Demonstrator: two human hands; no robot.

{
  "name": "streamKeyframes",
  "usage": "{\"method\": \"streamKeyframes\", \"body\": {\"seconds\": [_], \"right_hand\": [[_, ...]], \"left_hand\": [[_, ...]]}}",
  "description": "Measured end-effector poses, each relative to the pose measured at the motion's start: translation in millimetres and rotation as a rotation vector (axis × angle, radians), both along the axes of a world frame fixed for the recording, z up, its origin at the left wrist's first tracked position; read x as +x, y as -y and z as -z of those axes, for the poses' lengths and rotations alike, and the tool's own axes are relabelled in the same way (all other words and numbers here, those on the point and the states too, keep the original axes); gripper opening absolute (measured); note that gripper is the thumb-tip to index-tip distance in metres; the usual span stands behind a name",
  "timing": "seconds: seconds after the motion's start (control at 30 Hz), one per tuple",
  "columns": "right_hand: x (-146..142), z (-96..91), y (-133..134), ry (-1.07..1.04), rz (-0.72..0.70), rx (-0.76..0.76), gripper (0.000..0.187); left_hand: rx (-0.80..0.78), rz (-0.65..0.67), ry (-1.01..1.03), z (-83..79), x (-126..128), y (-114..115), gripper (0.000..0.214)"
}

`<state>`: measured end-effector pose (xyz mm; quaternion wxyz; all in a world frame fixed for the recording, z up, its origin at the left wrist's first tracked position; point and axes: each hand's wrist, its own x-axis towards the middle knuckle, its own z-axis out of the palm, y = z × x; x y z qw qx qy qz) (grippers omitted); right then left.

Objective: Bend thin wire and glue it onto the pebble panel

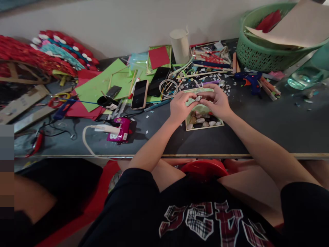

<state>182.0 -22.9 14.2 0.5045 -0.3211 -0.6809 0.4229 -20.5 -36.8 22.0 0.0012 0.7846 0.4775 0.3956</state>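
My left hand (180, 105) and my right hand (216, 102) meet above a small shallow frame (205, 128) with a pale green base. Between the fingertips of both hands is a small whitish piece (198, 98), too small to name. Thumbs and forefingers of both hands are pinched on it. Several smooth pebbles (200, 120), white, brown and black, lie inside the near part of the frame. My hands hide much of the frame's far part.
A magenta power adapter (119, 130) with a white plug sits left. Behind lie a phone (139, 94), a tape roll (168, 88), green paper (99, 85) and scattered scraps. A blue glue gun (248, 80), a green basket (267, 51) and a glass (303, 73) stand right. Another person sits left.
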Motion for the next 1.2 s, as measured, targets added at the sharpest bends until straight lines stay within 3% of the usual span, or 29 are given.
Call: {"method": "streamKeyframes", "body": {"seconds": [0.2,0.37,0.6,0.8,1.0,1.1,1.2], "right_hand": [[3.2,6.5,-9.1,-0.036,0.016,-0.006,0.065],[5.5,7.7,-10.6,-0.023,0.029,0.011,0.066],[5.8,2.1,-6.2,-0.039,-0.012,-0.06,0.066],[7.0,7.9,-13.9,-0.119,0.026,-0.096,0.075],[4.2,6.7,-12.9,-0.193,0.053,-0.16,0.08],[3.7,3.9,-9.9,-0.177,0.037,-0.188,0.081],[4.0,2.6,-8.7,-0.177,0.033,-0.211,0.08]], "left_hand": [[0.029,0.111,-0.068,-2.6,3.2,-1.5,0.035],[0.089,0.059,-0.117,-2.3,5.0,-4.5,0.034],[0.209,0.111,-0.018,8.4,5.4,-10.0,0.038],[0.189,0.047,0.117,6.5,6.2,-8.5,0.039],[0.211,-0.153,0.205,21.7,-26.9,-33.8,0.045],[0.24,-0.152,0.217,29.2,-45.0,-46.6,0.051],[0.139,-0.081,0.164,25.4,-43.7,-44.5,0.05]]}}
